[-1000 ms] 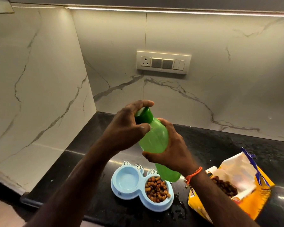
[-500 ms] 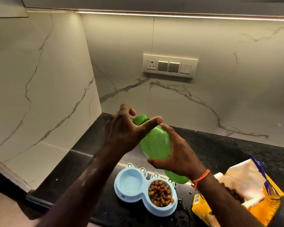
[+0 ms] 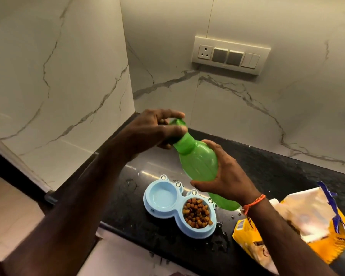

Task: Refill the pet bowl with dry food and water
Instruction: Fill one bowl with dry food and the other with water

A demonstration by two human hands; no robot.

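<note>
Left hand [image 3: 153, 130], centre of frame: fingers curled round the green cap [image 3: 177, 122] of the bottle, gripping it.

Green plastic bottle [image 3: 199, 166], centre: held tilted above the counter, cap end toward upper left, base low and right, over the right edge of the bowl.

Pet bowl [image 3: 179, 206], pale blue, twin compartments, lower centre: stood on the black countertop [image 3: 287, 172]. Left compartment [image 3: 163, 196] showed only its pale blue inside; whether it held water could not be told. Right compartment held brown dry food [image 3: 197, 213].

Right hand [image 3: 225, 174], right of centre: wrapped round the bottle's body, gripping it; orange thread [image 3: 254, 202] at the wrist.

Food bag [image 3: 299, 226], yellow and white, lower right: lay open on the counter.

Switch panel [image 3: 230, 54], upper right, on marble wall.
</note>
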